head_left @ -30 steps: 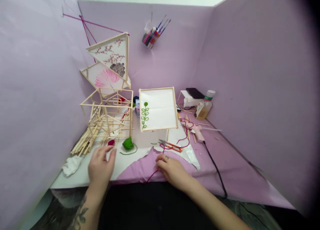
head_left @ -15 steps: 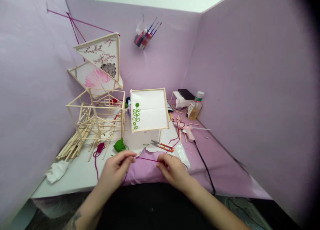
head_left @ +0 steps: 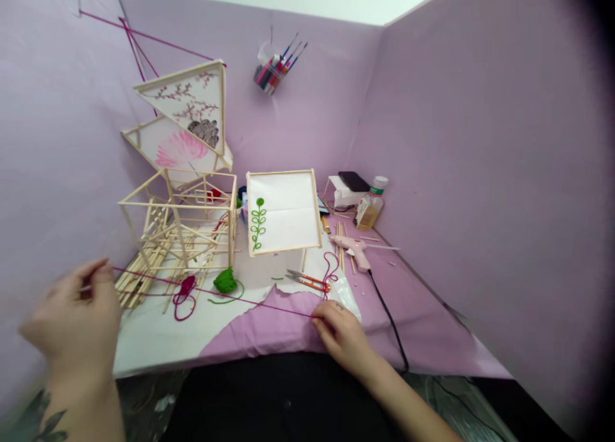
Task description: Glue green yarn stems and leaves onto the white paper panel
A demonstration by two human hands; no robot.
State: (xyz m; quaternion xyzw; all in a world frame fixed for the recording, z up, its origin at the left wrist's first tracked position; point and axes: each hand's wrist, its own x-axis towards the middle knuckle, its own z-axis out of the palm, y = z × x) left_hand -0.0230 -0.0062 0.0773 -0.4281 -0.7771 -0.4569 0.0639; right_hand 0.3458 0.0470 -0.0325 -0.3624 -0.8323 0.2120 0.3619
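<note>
The left hand (head_left: 79, 320) and the right hand (head_left: 339, 330) are set wide apart, each with thumb and fingers closed in a pinch on the magenta yarn (head_left: 269, 306). The spread seems meant to draw the yarn out straight: the stretch between the hands runs taut, slanting down from the left fingertips to the right ones. A light pinch probably serves better than a fist here, since so thin a strand needs only fingertips to hold it and let it go easily.

The yarn thus lies directly between the hands, over the front of the table. Its magenta bundle (head_left: 185, 288) rests nearer the left hand, just beneath the taut line, and a second strand leads from it back towards that hand (whether it is tucked into the palm is hard to tell, as the fingers hide it). A loose tail curls away beyond the right hand, beside the orange-handled snips (head_left: 310, 280), which lie within easy reach of those fingers.

Between the hands and a little farther off sits the green yarn ball (head_left: 225, 280); behind it, a framed panel (head_left: 283, 218) leans upright, seemingly stood back so the front is free for handwork. The pink glue gun (head_left: 355, 248) lies farther out, past the right hand.
</note>
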